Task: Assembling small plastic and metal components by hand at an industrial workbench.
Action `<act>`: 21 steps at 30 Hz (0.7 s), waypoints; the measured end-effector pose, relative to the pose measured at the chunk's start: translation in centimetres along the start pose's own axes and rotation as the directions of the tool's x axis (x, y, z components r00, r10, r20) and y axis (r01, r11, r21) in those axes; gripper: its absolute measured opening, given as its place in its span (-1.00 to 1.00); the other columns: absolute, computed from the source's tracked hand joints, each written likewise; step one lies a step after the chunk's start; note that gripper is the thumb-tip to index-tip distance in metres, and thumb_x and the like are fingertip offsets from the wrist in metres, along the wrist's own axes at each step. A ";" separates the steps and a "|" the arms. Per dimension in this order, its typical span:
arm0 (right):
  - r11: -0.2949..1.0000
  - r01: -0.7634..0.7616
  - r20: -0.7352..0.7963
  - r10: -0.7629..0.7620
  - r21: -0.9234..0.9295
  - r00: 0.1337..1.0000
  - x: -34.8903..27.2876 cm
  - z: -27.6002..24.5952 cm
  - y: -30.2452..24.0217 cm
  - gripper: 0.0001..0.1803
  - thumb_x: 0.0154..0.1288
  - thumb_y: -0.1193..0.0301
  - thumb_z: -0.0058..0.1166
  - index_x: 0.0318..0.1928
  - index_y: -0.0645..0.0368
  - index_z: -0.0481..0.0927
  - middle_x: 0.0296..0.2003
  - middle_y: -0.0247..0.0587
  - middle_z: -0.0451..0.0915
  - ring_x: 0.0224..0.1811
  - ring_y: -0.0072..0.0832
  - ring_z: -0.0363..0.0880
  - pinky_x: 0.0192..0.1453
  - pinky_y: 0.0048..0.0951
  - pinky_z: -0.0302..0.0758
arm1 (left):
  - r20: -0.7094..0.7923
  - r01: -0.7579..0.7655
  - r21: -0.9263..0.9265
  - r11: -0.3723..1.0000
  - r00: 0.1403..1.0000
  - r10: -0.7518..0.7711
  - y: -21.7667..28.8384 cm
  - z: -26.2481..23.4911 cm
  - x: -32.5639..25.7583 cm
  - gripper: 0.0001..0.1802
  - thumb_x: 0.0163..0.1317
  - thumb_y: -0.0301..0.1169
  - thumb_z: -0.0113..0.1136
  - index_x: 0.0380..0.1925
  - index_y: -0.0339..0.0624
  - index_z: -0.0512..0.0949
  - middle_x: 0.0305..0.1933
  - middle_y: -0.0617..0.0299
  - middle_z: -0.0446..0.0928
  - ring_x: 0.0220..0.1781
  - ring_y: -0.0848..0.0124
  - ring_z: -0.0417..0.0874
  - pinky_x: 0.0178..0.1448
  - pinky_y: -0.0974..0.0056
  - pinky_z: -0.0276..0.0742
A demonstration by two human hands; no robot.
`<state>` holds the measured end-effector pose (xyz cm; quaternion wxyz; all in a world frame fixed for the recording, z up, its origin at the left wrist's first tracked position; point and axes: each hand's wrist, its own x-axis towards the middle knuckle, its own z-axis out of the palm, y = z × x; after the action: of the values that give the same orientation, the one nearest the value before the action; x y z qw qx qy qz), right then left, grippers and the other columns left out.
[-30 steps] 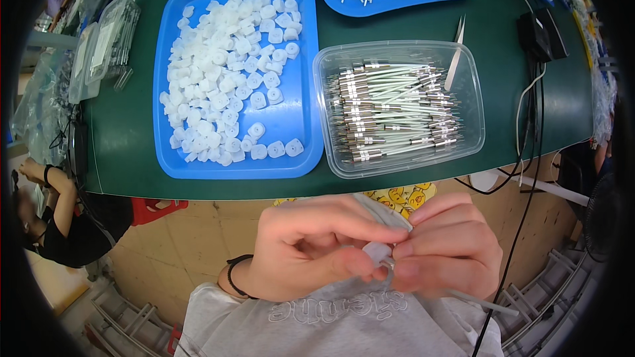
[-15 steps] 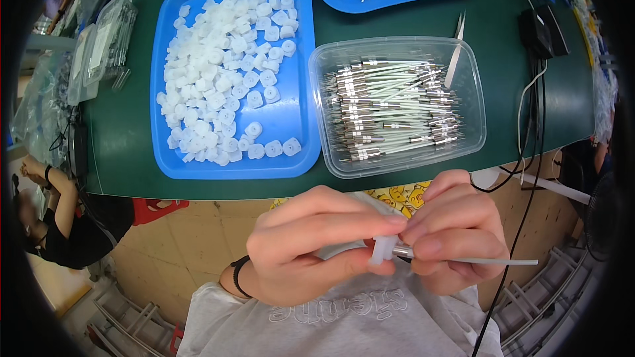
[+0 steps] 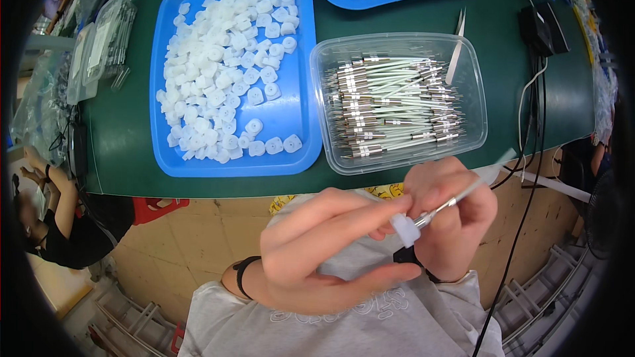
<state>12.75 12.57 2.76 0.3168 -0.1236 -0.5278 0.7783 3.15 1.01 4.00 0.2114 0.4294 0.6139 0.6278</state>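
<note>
My right hand (image 3: 450, 218) pinches a short pale cable piece with a metal connector (image 3: 433, 214), which slants up to the right. A translucent white plastic cap (image 3: 405, 230) sits on the connector's near end. My left hand (image 3: 324, 244) is beside the cap, its thumb spread well away from the fingers. Its index fingertip lies close to the cap and my right fingers; whether it touches them I cannot tell. Behind my hands, a clear plastic box (image 3: 481, 125) holds many similar cable pieces (image 3: 397, 102). To its left, a blue tray (image 3: 301, 119) carries a heap of white caps (image 3: 218, 66).
Another blue tray (image 3: 370, 1) at the back holds cable pieces with caps. Tweezers (image 3: 456, 53) lean across the box's right rim. Black and white cords (image 3: 532, 102) run down the table's right side. Clear cases (image 3: 106, 39) lie at the left edge. Another person (image 3: 63, 205) sits left.
My left fingers have let go of the cap and opened. The cable piece, level before, has tilted up to the right in my right hand, with the cap still on it.
</note>
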 end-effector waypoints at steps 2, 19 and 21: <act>0.978 -0.169 -0.051 0.177 0.122 0.983 0.0 0.3 -0.3 -0.88 0.08 0.59 0.05 -0.34 0.39 0.48 -0.43 -0.10 0.48 -0.48 -0.54 0.42 -0.42 -0.59 0.36 | -0.010 0.013 -0.001 1.000 1.000 -0.013 0.2 0.1 -0.3 -0.55 -0.21 -0.42 0.33 -0.31 -0.53 0.49 -0.34 -0.01 0.50 -0.39 0.39 0.51 -0.33 0.42 0.39; 0.865 -0.388 0.148 0.359 0.318 0.922 -0.3 -0.1 -0.5 -0.97 0.13 0.69 -0.07 -0.38 0.40 0.42 -0.40 -0.15 0.45 -0.40 -0.56 0.48 -0.36 -0.61 0.38 | -0.015 0.109 -0.117 0.987 0.994 -0.111 0.5 0.2 -0.7 -0.78 -0.06 -0.42 0.12 -0.52 -0.44 0.48 -0.50 0.04 0.48 -0.49 0.41 0.46 -0.41 0.40 0.35; 0.879 -0.359 0.151 0.327 0.313 0.933 -0.4 -0.2 -0.2 -0.96 0.13 0.70 -0.07 -0.37 0.40 0.43 -0.39 -0.14 0.45 -0.41 -0.56 0.47 -0.37 -0.61 0.39 | -0.012 0.130 -0.135 0.982 0.991 -0.132 0.6 0.2 -0.7 -0.80 -0.02 -0.43 0.10 -0.53 -0.42 0.48 -0.51 0.05 0.47 -0.51 0.41 0.45 -0.42 0.41 0.34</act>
<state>13.21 12.56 2.76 0.1650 -0.1227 -0.3717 0.9053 3.82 0.49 4.36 0.2741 0.3664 0.5995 0.6567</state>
